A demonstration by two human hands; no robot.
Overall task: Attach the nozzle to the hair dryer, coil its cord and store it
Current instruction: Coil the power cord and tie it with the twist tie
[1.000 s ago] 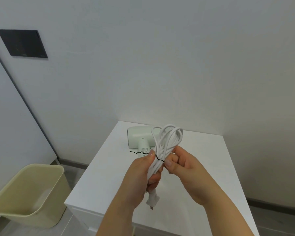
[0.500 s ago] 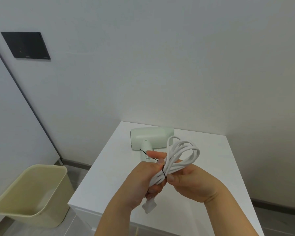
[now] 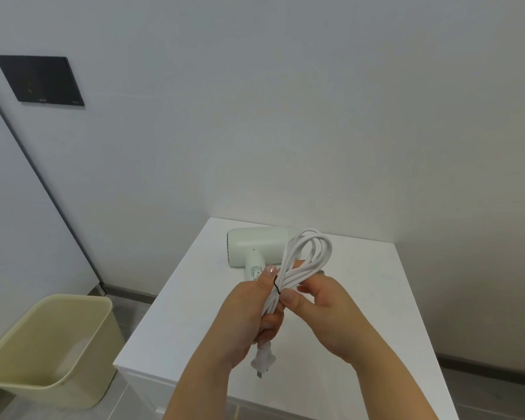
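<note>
From the head camera, the left hand is curled round the lower part of the bundled white cord, with its thumb laid along the bundle. A thin black tie crosses the bundle just beside that thumb. The right hand pinches the same bundle from the other side, thumb tip against the tie. The cord's loops fan out above both hands, and the plug hangs below the left hand's fingers. The hair dryer lies on the white cabinet just beyond the hands, its handle pointing towards the left thumb. A cream bin stands on the floor well left of the left hand.
</note>
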